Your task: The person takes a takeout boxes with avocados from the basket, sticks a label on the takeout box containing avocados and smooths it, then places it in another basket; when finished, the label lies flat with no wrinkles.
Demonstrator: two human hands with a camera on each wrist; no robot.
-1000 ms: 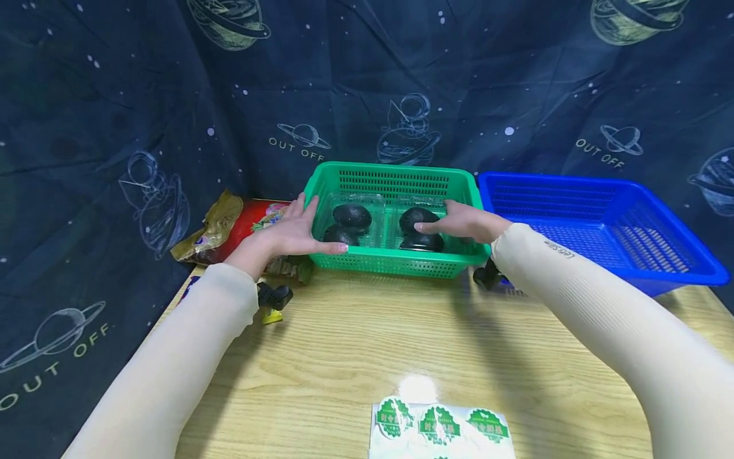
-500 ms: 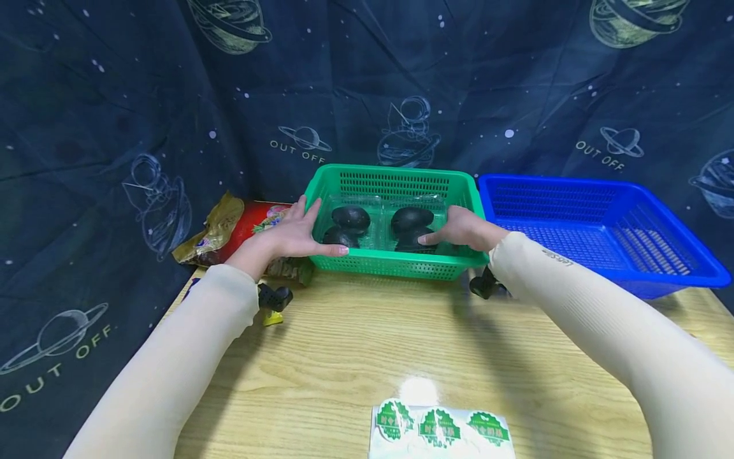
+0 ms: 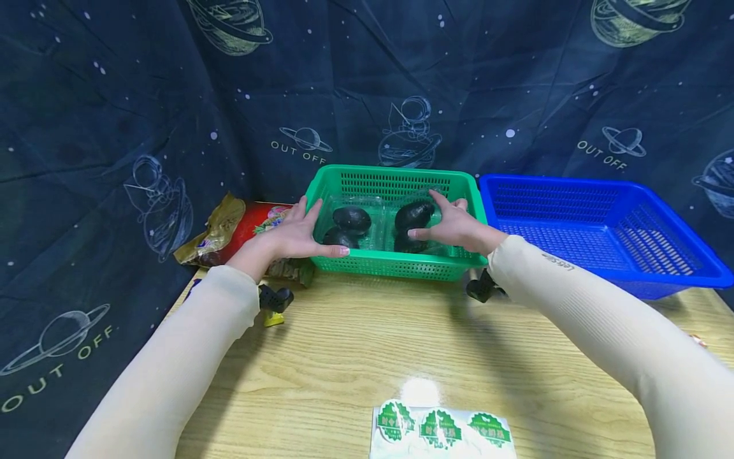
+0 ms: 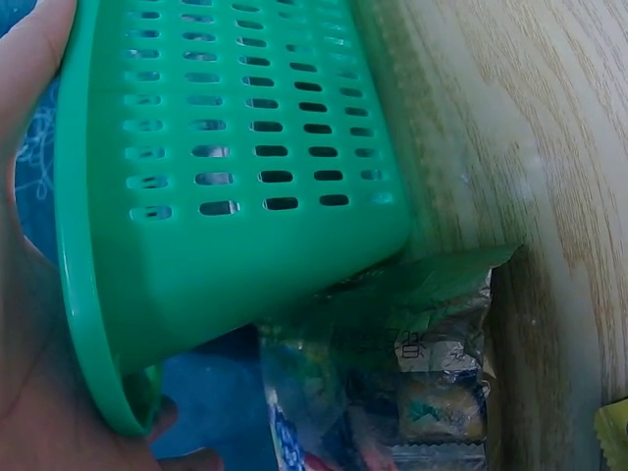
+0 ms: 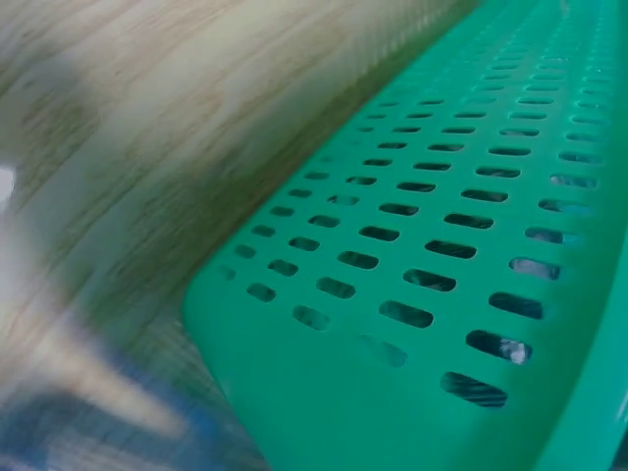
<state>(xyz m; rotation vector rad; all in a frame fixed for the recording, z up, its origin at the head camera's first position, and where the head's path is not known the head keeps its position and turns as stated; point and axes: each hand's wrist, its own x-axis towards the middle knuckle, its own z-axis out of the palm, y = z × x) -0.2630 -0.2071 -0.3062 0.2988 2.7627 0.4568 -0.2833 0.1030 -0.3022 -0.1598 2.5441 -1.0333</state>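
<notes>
A green plastic basket (image 3: 395, 264) holds two clear plastic boxes, each with dark oval fruits that look like avocados. In the left clear box (image 3: 375, 223) the dark fruits (image 3: 352, 219) lie one behind the other. My left hand (image 3: 289, 236) rests on the basket's left front corner, fingers and thumb spread along the rim. Reaching over the right side, my right hand (image 3: 455, 226) grips the right clear box (image 3: 427, 191), thumb at the near fruit and fingers at the far end. That box sits tilted with its dark fruit (image 3: 413, 218). The right wrist view shows only the basket's wall (image 5: 392, 245).
To the right stands a blue basket (image 3: 573, 236). A red and gold snack bag (image 3: 235, 233) lies left of the green basket, with a small yellow packet (image 3: 273, 318) nearby. A sheet of green round stickers (image 3: 441, 433) is at the table's front edge.
My right hand has moved left and its fingers have spread to the box's far end. The right box and its fruit have tilted. The left hand has stayed in place.
</notes>
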